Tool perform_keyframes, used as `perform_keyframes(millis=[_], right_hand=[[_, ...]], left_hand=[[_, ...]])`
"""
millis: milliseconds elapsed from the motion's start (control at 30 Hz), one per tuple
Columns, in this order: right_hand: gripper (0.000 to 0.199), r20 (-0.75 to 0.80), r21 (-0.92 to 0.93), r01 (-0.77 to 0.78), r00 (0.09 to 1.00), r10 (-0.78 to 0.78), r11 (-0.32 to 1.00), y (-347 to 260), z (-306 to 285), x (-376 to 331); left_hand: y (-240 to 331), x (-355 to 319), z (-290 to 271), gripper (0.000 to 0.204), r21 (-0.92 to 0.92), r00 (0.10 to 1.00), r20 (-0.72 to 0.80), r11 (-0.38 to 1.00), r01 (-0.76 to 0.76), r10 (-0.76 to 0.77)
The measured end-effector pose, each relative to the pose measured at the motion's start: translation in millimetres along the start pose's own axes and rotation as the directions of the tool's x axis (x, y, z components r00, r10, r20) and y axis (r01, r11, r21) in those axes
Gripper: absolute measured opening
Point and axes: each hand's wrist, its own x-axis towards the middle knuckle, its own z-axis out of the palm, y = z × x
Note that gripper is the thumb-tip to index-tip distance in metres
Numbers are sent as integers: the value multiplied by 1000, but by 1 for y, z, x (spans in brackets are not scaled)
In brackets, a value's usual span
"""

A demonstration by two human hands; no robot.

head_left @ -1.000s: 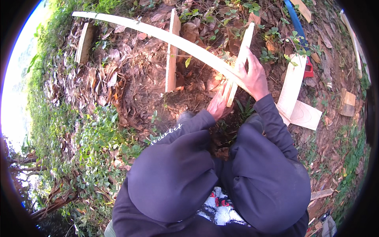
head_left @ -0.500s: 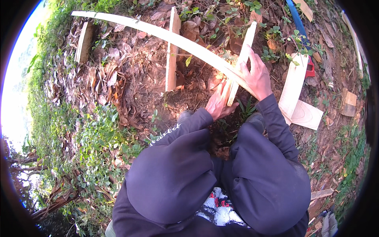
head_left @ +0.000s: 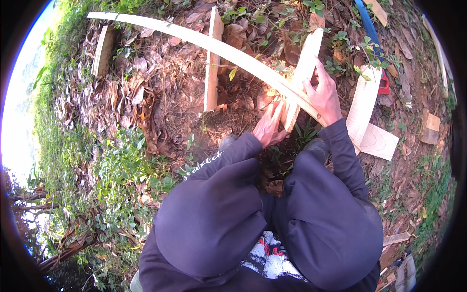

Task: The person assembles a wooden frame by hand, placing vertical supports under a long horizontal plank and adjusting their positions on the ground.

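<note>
A long pale wooden strip (head_left: 204, 43) runs from the far left to my hands, where it crosses a short wooden board (head_left: 310, 51). My left hand (head_left: 269, 127) is closed at the near end of the short board, its fingers reaching up beside the crossing. On the board's right side, my right hand (head_left: 327, 97) has its fingers bent against the edge, with the near end of the long strip by its palm. Whatever joins the two pieces at the crossing is too bright to make out.
Under the long strip lies another board (head_left: 212, 73), and a wood block (head_left: 103, 51) sits at far left. Two crossed boards (head_left: 362, 104) lie to the right, by a blue saw (head_left: 368, 27) with a red handle (head_left: 384, 83). A small block (head_left: 430, 126) rests farther right.
The short board has turned, showing more of its broad face, and its far end has shifted right. My right hand has moved slightly right and down; my left hand stays nearly in place.
</note>
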Motion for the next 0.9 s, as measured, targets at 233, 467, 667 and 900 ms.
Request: perform_keyframes(millis=[233, 467, 667, 900], right_hand=[[73, 117, 156, -130, 987, 112, 979, -26, -2, 4], [75, 49, 103, -37, 998, 32, 994, -10, 1, 1], [74, 72, 141, -97, 994, 87, 985, -12, 0, -1], [75, 70, 138, -117, 992, 108, 983, -14, 0, -1]], left_hand=[[-3, -1, 3, 73, 39, 997, -65, 998, -46, 49], [-6, -2, 5, 77, 12, 998, -50, 999, -33, 33], [-5, -3, 2, 83, -18, 1000, -24, 1000, -20, 20], [7, -5, -3, 93, 7, 1000, -4, 1000, -4, 4]])
